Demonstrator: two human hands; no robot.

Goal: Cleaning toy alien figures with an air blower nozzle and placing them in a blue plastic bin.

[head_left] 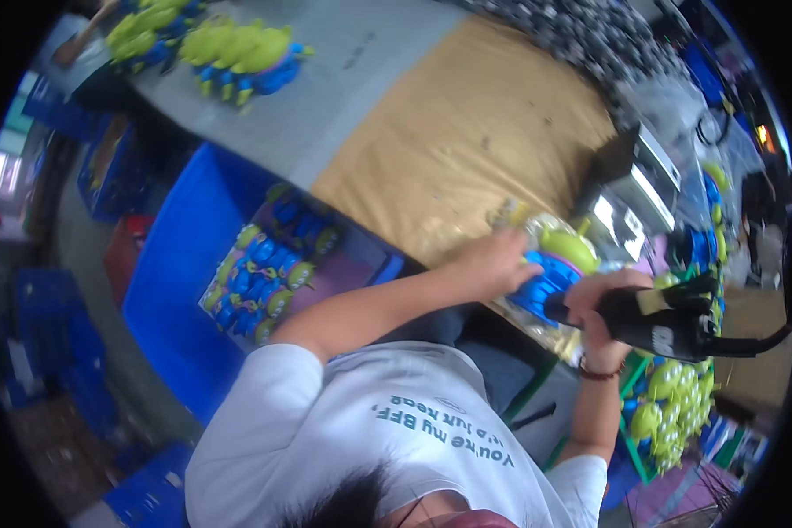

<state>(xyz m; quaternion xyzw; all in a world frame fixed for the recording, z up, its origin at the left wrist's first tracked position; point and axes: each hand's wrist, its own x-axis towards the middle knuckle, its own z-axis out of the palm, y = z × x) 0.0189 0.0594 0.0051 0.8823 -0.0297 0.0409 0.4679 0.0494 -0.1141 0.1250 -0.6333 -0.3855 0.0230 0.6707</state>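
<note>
On tan cardboard [466, 150] at three o'clock, your left hand [499, 261] pins a bagged toy [556, 264], your right [600, 304] grips a black tool [669, 321]; crates [264, 264] at nine and four o'clock hold more.

A lime-green and blue plush toy [556, 264] lies on a tan sheet [458, 141] over the grey tabletop [343, 88], beside a black tool [660, 321], a blue crate [176, 282] and a white shirt [326, 422].

Grey desk [343, 97] carries tan mat [466, 150]; green-and-blue toy figures [238, 53] lie at far end; bagged toy [559, 264] rests on near edge
</note>
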